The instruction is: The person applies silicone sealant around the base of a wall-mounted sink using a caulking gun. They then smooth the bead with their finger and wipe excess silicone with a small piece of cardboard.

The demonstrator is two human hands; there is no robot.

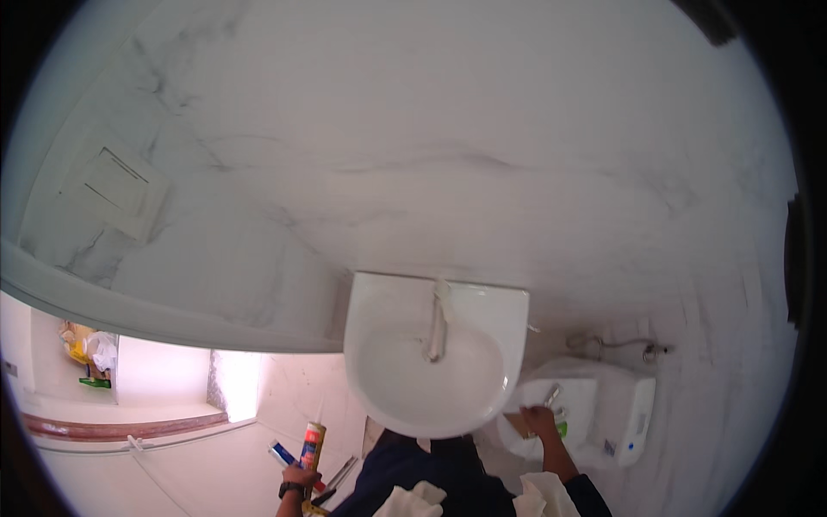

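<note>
My left hand [301, 476], with a dark watch at the wrist, is closed at the lower end of an upright sealant cartridge [313, 442]. The cartridge is gold and orange, with a pale pointed nozzle. Beside it is a blue and white object [280, 453] that I cannot name. A grey metal bar [343, 473] lies just right of this hand. My right hand [540, 420] reaches over the toilet [568, 395] and grips a flat brown piece [518, 423], perhaps cardboard. Close by it on the toilet are a silvery object [552, 395] and something small and green [562, 428].
In front of me a white washbasin [366, 379] with a tap [437, 332] meets the marbled wall [431, 207]. A hose [603, 344] and valve hang above the toilet tank. Left, past a doorway sill [129, 428], lie bags [102, 351] and a green bottle [95, 382].
</note>
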